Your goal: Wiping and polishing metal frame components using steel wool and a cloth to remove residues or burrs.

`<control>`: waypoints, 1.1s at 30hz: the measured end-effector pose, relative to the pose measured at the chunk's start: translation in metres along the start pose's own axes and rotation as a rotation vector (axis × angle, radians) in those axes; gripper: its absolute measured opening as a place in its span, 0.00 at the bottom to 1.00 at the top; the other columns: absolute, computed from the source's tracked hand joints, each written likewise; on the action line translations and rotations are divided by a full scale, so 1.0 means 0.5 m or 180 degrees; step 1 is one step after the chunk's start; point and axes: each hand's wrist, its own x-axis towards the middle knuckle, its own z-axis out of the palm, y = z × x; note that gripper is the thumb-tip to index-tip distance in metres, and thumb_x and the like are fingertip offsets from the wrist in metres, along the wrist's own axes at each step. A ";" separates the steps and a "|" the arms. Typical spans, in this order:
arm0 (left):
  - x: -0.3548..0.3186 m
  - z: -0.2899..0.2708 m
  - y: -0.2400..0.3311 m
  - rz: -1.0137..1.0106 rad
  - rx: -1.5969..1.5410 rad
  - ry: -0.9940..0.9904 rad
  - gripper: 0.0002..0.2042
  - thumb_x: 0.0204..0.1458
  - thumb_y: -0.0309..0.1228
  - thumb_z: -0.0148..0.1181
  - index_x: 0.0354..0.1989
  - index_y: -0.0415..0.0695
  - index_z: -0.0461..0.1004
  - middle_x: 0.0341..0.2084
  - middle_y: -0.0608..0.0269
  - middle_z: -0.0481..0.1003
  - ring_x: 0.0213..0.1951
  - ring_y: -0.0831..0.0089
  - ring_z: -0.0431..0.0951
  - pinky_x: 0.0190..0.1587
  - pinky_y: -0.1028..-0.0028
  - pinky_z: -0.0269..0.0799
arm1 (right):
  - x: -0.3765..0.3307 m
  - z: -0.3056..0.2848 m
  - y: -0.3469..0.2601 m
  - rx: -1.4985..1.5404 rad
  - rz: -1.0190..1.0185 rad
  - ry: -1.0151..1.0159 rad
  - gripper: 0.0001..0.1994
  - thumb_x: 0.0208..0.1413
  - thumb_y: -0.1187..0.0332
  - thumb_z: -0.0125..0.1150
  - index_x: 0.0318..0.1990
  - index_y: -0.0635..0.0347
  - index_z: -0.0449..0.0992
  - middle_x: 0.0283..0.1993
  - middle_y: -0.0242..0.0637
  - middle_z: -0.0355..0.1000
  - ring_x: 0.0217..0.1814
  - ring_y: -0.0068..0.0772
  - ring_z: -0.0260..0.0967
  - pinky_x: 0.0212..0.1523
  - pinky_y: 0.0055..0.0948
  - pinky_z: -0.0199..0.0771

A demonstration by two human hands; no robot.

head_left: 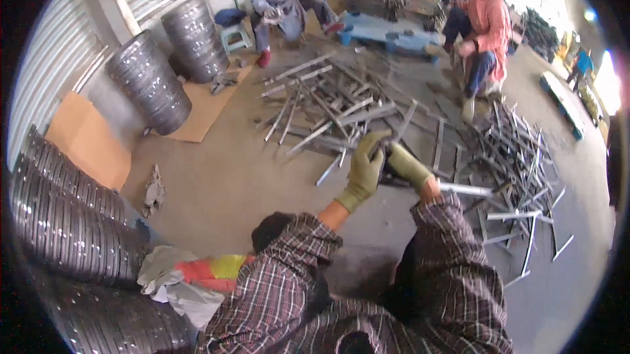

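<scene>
My left hand (365,167), in an olive-green glove, is raised in front of me with its fingers curled. My right hand (408,165), in a matching glove, is closed right beside it. Between the two hands shows a dark metal piece (386,152), which both grip; the fingers hide most of it, so its full shape cannot be made out. Just beyond the hands, a loose pile of grey metal bars (341,101) covers the floor. A second tangled heap of metal bars (522,164) lies to the right.
Tall stacks of black strips (149,85) stand at the left, with more bundled black strips (72,223) nearby. A cardboard sheet (88,137) leans there. A red-and-yellow cloth item (210,270) lies by my left arm. Two people (282,0) (484,32) sit beyond the bars near a blue pallet (387,31).
</scene>
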 end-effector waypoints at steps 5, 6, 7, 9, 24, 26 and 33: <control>0.058 0.018 -0.012 -0.0731 -0.0081 -0.0061 0.16 0.56 0.29 0.53 0.51 0.35 0.72 0.48 0.48 0.75 0.51 0.62 0.74 0.55 0.67 0.67 | -0.044 -0.116 -0.074 -0.1383 0.0281 0.1138 0.08 0.45 0.72 0.61 0.35 0.59 0.79 0.35 0.48 0.75 0.37 0.50 0.74 0.38 0.39 0.73; 0.062 -0.003 -0.013 -0.0818 -0.0111 -0.0261 0.18 0.56 0.32 0.54 0.53 0.35 0.71 0.48 0.47 0.76 0.51 0.60 0.74 0.55 0.67 0.67 | -0.058 -0.129 -0.135 -0.0963 0.0455 0.1458 0.09 0.43 0.74 0.62 0.36 0.59 0.79 0.36 0.48 0.75 0.39 0.50 0.74 0.40 0.37 0.73; 0.088 -0.056 -0.103 -0.0665 0.0231 -0.0291 0.18 0.56 0.31 0.54 0.53 0.35 0.71 0.45 0.49 0.77 0.47 0.62 0.76 0.53 0.68 0.68 | -0.040 -0.111 -0.196 -0.0552 0.0336 0.1672 0.09 0.43 0.75 0.63 0.36 0.61 0.78 0.35 0.48 0.75 0.40 0.50 0.74 0.41 0.36 0.73; 0.115 -0.005 -0.052 -0.1288 -0.0867 -0.0469 0.15 0.56 0.27 0.53 0.50 0.36 0.74 0.42 0.58 0.78 0.42 0.72 0.76 0.49 0.74 0.69 | -0.100 -0.096 -0.156 -0.1338 0.0049 0.2046 0.15 0.41 0.74 0.63 0.41 0.61 0.76 0.44 0.49 0.74 0.45 0.54 0.71 0.46 0.41 0.72; 0.103 -0.005 -0.102 -0.0901 -0.0732 -0.0698 0.15 0.54 0.25 0.55 0.51 0.37 0.74 0.41 0.64 0.77 0.42 0.78 0.75 0.48 0.78 0.70 | -0.132 -0.094 -0.090 -0.1874 0.0242 0.0519 0.16 0.42 0.76 0.58 0.39 0.46 0.80 0.47 0.37 0.71 0.48 0.49 0.69 0.45 0.44 0.71; 0.099 -0.002 -0.104 -0.0869 -0.0971 -0.0424 0.15 0.54 0.24 0.54 0.50 0.37 0.74 0.42 0.64 0.77 0.42 0.78 0.75 0.48 0.78 0.70 | -0.129 -0.071 -0.096 -0.2058 0.0044 0.0710 0.16 0.39 0.72 0.62 0.40 0.49 0.79 0.45 0.43 0.71 0.45 0.50 0.70 0.46 0.43 0.73; 0.077 0.022 -0.042 -0.0605 -0.0851 -0.0585 0.13 0.54 0.22 0.51 0.46 0.33 0.75 0.37 0.60 0.79 0.40 0.75 0.76 0.48 0.74 0.69 | -0.045 -0.016 -0.121 -0.1109 0.0339 0.0654 0.13 0.46 0.66 0.59 0.39 0.61 0.72 0.35 0.50 0.74 0.38 0.58 0.71 0.39 0.47 0.72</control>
